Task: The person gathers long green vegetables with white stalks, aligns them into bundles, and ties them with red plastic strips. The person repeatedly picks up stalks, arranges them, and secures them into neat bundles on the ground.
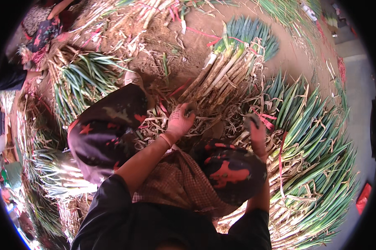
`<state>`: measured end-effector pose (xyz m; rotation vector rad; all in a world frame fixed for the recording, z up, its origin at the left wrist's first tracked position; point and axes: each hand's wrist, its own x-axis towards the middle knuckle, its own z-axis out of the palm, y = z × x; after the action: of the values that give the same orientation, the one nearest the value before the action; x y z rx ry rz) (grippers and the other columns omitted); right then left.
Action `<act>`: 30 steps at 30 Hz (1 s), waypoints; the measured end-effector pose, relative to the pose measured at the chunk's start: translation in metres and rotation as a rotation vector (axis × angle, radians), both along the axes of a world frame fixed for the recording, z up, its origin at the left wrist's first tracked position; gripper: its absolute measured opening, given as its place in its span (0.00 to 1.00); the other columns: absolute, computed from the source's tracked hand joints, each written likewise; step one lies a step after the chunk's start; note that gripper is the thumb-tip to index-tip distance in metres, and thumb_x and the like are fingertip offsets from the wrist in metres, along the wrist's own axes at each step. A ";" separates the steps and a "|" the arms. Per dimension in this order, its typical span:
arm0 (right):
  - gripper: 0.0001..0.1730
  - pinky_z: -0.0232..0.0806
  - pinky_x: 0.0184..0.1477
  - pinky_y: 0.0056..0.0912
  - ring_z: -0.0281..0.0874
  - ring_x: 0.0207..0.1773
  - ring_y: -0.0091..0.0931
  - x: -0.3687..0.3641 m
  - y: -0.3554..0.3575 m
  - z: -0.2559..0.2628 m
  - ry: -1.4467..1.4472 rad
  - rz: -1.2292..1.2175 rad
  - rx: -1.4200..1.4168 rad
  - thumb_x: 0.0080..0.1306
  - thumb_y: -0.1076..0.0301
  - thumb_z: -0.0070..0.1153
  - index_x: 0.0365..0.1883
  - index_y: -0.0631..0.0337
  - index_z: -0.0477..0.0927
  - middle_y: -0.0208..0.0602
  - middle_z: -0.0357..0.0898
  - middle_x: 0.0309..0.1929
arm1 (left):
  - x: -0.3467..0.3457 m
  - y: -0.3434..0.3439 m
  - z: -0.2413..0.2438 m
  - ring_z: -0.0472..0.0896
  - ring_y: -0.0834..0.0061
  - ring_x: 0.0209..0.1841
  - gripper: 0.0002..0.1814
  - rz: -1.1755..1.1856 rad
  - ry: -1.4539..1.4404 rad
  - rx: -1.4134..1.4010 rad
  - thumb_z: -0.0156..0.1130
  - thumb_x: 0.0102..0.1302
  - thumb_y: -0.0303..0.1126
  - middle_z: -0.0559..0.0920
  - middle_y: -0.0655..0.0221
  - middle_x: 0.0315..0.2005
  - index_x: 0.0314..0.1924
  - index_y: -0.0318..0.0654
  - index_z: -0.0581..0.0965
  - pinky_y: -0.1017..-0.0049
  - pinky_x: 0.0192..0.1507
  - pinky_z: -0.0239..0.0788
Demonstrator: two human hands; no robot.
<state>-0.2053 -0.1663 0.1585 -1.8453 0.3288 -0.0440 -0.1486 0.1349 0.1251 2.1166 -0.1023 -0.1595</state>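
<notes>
A bundle of green onions [227, 72] lies on the ground in front of me, root ends towards me and leaves pointing away. My left hand [180, 120], in a pale glove with dark fingertips, is right beside those root ends. Its thumb and fingers are apart, and I see nothing between them. Over the litter to the right, my right hand [257, 132] is raised and blurred, in a similar glove; whether it holds anything is unclear. Near it are a pink ribbon tie [266, 120] and a large heap of green onions [313, 162].
Dry leaf scraps [203, 125] cover the ground between my knees. More green onions [78, 78] lie to the left. Another person's arm [58, 9] shows at the upper left. A red ribbon [281, 165] crosses the right heap. A red object [363, 198] lies at the far right.
</notes>
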 end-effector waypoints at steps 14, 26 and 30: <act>0.36 0.41 0.67 0.66 0.45 0.71 0.53 0.138 0.087 -0.136 0.172 0.181 -0.977 0.60 0.58 0.57 0.67 0.42 0.61 0.48 0.47 0.71 | 0.107 -0.053 -0.122 0.65 0.50 0.62 0.35 -0.278 0.274 0.748 0.57 0.63 0.49 0.61 0.50 0.64 0.67 0.46 0.59 0.50 0.61 0.57; 0.30 0.65 0.54 0.49 0.69 0.52 0.38 0.135 -0.058 -0.152 -0.342 0.357 -1.398 0.51 0.79 0.53 0.52 0.39 0.70 0.40 0.69 0.50 | 0.238 0.033 -0.117 0.76 0.56 0.52 0.25 -0.142 0.200 0.956 0.53 0.65 0.45 0.73 0.56 0.54 0.62 0.54 0.67 0.58 0.51 0.70; 0.36 0.63 0.56 0.46 0.69 0.53 0.39 0.135 -0.051 -0.152 -0.283 0.408 -1.360 0.44 0.78 0.56 0.55 0.44 0.70 0.42 0.70 0.49 | 0.238 0.018 -0.119 0.69 0.51 0.59 0.28 -0.173 0.222 0.932 0.59 0.60 0.44 0.70 0.55 0.57 0.60 0.49 0.69 0.55 0.58 0.63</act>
<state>-0.0707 -0.2169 0.0063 -3.1564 -0.4186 -0.3019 0.0893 0.1524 0.0060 2.9927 -0.0858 -0.6437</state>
